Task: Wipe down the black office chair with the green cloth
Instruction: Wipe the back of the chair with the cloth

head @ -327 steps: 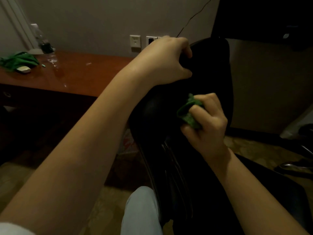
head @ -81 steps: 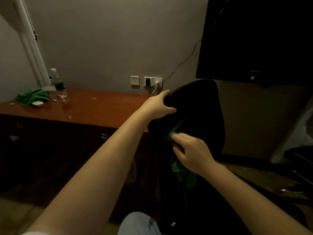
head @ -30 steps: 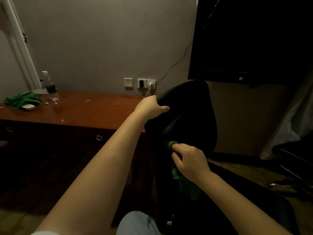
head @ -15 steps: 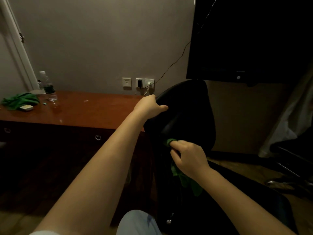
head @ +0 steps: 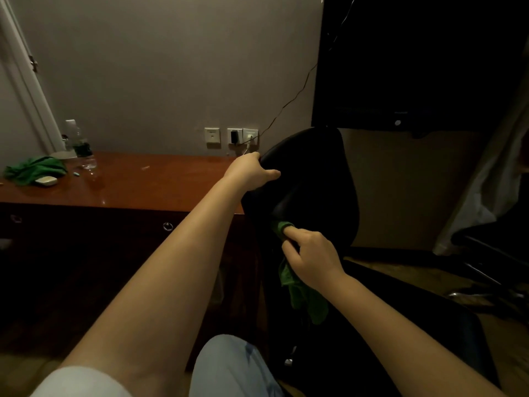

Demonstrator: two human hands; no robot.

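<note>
At six o'clock in the view, nearest the camera, is a knee in pale blue trousers (head: pixel 232 368). Past it the right hand (head: pixel 313 260) holds the crumpled green fabric cloth (head: pixel 305 296). Its fingers are curled close, and the forefinger and thumb pinch a fold and press it against the near-side edge of the black padded office chair (head: pixel 315 179), about halfway up the backrest. The rest of the cloth hangs loose below the hand, toward six o'clock.

Judging by where the cloth sits, the wipe is somewhere in the middle of the job and working along the backrest's rim. The dim light shows no difference between cleaned and uncleaned surface, so it is not possible to say how much of the back is done. The seat at four o'clock and the dark parts under it probably still need wiping.

Higher up, at eleven o'clock from the right hand, the left hand (head: pixel 250 173) grips the upper corner of the backrest. Its thumb lies across the front face and its fingers wrap behind the edge, out of sight, which seems to steady the chair.

Beyond that, a glossy reddish-brown wooden desk (head: pixel 148 181) runs off toward nine o'clock. At its far end are a second green rag (head: pixel 31 169) and a clear plastic water bottle (head: pixel 78 144). White wall sockets (head: pixel 232 137) are set in the grey wall behind, and a large dark screen (head: pixel 415 61) hangs at one o'clock.
</note>
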